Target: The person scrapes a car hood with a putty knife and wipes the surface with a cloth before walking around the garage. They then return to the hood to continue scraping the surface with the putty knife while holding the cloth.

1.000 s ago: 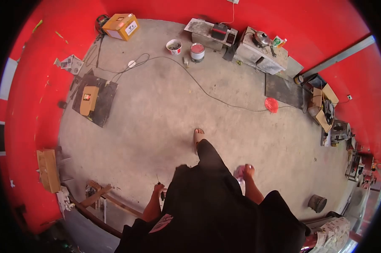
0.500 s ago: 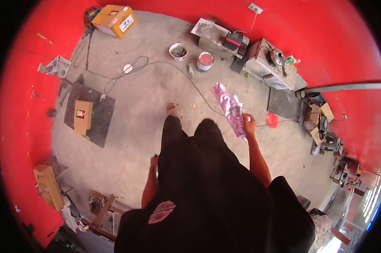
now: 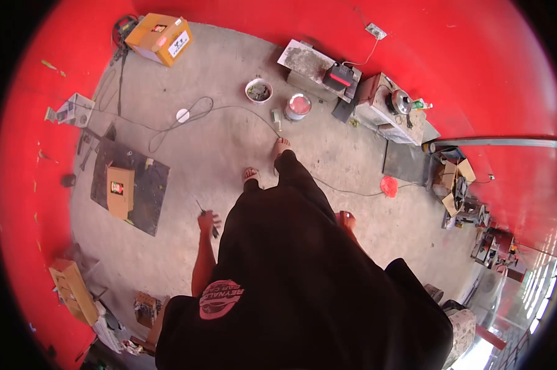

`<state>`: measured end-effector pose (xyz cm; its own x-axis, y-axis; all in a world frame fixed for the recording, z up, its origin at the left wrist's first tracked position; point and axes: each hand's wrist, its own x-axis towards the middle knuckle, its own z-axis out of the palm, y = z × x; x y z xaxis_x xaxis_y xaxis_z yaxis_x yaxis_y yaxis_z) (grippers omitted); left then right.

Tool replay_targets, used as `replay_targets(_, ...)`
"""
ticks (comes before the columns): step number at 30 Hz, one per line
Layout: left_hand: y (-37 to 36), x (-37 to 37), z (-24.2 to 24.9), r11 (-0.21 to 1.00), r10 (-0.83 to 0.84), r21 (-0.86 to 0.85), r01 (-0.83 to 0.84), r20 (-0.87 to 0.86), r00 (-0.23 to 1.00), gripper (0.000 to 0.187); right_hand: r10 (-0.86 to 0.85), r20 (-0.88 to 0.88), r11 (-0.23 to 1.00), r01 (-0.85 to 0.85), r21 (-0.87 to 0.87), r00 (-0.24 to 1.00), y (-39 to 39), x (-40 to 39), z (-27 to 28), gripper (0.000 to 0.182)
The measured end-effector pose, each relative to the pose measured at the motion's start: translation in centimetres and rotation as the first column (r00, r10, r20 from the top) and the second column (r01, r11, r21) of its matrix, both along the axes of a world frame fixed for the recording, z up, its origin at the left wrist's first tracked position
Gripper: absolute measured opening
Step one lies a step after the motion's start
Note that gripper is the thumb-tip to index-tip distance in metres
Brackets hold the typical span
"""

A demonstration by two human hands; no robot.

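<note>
My left hand (image 3: 209,221) hangs out to the left of my dark clothes, its fingers closed on a thin dark tool with a narrow shaft (image 3: 199,205) pointing up and a dark handle below. My right hand (image 3: 346,218) is partly hidden behind my body at the right; a bit of pink shows beside its fingers, too small to make out fully. Both hands are above the concrete floor. A cardboard box (image 3: 121,191) lies on a dark mat (image 3: 149,200) to the left of my left hand.
Ahead stand a white bucket (image 3: 259,91), a paint can (image 3: 298,107) and a low bench (image 3: 309,61). A cable (image 3: 241,108) crosses the floor. Near the right are a red item (image 3: 389,186) and an open carton (image 3: 466,171); an orange box (image 3: 159,38) stands far left.
My right hand has drawn back toward my body, and the shiny pink wrapper is mostly out of sight. My left hand has swung forward, showing the tool. One foot has stepped forward.
</note>
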<state>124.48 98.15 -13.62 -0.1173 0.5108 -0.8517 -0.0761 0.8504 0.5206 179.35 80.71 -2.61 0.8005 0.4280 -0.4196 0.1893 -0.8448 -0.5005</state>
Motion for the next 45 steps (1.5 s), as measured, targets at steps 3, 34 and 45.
replay_targets(3, -3.1, -1.5, -4.7, 0.838, -0.499, -0.002, 0.546, -0.410, 0.764, 0.041, -0.124, -0.008, 0.989, 0.124, 0.076, 0.992, 6.4, -1.8, 1.2, 0.045)
replay_targets(34, 2.0, 2.2, 1.7, 0.968, -0.244, -0.121, 0.220, -0.249, 0.937, 0.021, 0.024, -0.075, 0.997, -0.030, -0.076, 0.997, 14.3, -1.6, -0.1, 0.048)
replay_targets(45, -0.6, 7.1, 4.1, 0.986, 0.150, -0.047, -0.157, -0.140, 0.979, 0.032, 0.201, 0.079, 0.975, -0.207, 0.079, 0.976, 26.1, 7.9, -10.9, 0.074)
